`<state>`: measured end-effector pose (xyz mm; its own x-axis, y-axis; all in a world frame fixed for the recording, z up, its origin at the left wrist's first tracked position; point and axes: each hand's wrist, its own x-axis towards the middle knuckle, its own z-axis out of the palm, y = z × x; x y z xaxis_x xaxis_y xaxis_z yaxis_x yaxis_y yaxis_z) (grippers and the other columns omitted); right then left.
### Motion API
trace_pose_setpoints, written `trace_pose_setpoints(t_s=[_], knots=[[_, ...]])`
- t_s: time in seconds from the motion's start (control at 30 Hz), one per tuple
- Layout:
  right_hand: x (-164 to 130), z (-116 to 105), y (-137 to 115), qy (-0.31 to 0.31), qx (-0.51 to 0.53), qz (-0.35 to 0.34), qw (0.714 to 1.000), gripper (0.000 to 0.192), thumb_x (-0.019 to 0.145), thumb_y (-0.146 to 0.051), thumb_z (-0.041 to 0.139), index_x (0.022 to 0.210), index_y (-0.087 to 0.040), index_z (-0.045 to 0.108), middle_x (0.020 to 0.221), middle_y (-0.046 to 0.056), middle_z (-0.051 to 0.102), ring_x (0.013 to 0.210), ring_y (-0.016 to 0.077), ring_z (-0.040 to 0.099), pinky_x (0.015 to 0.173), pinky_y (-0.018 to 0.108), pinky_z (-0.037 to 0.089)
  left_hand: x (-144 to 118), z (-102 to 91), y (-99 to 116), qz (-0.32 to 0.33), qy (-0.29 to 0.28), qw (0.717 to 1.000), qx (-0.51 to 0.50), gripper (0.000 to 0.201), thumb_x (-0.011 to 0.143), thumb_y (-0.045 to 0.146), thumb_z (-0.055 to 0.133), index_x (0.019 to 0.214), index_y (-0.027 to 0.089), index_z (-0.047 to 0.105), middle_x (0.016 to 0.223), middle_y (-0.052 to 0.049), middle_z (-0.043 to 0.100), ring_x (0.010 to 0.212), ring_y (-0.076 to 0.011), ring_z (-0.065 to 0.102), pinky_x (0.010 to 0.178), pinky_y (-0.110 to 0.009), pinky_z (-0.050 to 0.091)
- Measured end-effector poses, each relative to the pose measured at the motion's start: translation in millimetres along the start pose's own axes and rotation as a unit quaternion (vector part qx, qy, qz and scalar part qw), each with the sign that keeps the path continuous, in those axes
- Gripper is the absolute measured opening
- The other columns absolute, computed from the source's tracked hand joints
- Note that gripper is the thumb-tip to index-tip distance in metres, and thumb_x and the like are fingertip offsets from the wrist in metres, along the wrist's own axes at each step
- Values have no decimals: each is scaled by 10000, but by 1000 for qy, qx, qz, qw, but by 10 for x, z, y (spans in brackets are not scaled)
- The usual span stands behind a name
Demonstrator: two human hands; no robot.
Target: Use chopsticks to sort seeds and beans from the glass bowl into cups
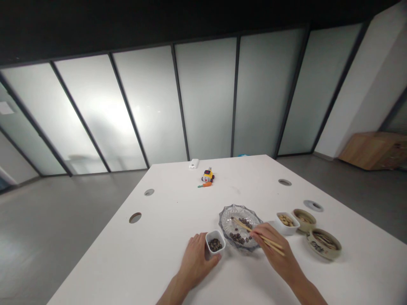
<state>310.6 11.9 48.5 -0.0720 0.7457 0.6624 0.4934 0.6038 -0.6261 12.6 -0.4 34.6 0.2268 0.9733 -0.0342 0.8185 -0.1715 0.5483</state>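
My right hand [276, 250] holds a pair of wooden chopsticks [254, 233], their tips reaching into a clear glass dish [229, 214] that has dark seeds scattered in it. My left hand [196, 260] grips the side of a small white square cup [215, 242] filled with the same dark seeds, just left of the glass dish. Both stand near the front of a white table [165, 254].
Right of the dish stand a white square cup of pale nuts [286, 223] and two round ceramic bowls [304, 220] [323, 244]. Farther back lie a small yellow toy with a carrot [207, 177] and a white box [193, 164]. Cable holes [135, 217] dot the table.
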Motion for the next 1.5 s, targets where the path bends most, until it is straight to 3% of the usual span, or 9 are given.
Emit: trace_pose_setpoints(t_s=[0.87, 1.17, 1.5], knots=[[23, 30, -105, 2, 16, -2, 1000, 432, 1127, -592, 650, 939, -264, 860, 904, 78, 837, 814, 236, 831, 762, 309, 705, 15, 39, -44, 10, 7, 1000, 4, 322, 937, 364, 776, 1219, 245, 680, 1275, -73, 772, 1173, -304, 662, 1075, -392, 453], [-21, 51, -62, -3, 23, -1, 1000, 329, 1119, -506, 699, 972, -264, 867, 938, 72, 831, 833, 231, 835, 760, 290, 697, 10, 19, -27, 11, 10, 1000, -7, 312, 937, 357, 780, 1210, 243, 682, 1267, -74, 772, 1174, -307, 663, 1078, -392, 451], [-28, 50, -39, 1, 3, -5, 1000, 365, 1130, -527, 670, 980, -259, 867, 955, 82, 841, 865, 242, 841, 805, 311, 707, 0, 9, 6, 4, 8, 1000, -13, 318, 926, 344, 795, 1203, 234, 685, 1270, -75, 772, 1185, -308, 661, 1075, -385, 443]])
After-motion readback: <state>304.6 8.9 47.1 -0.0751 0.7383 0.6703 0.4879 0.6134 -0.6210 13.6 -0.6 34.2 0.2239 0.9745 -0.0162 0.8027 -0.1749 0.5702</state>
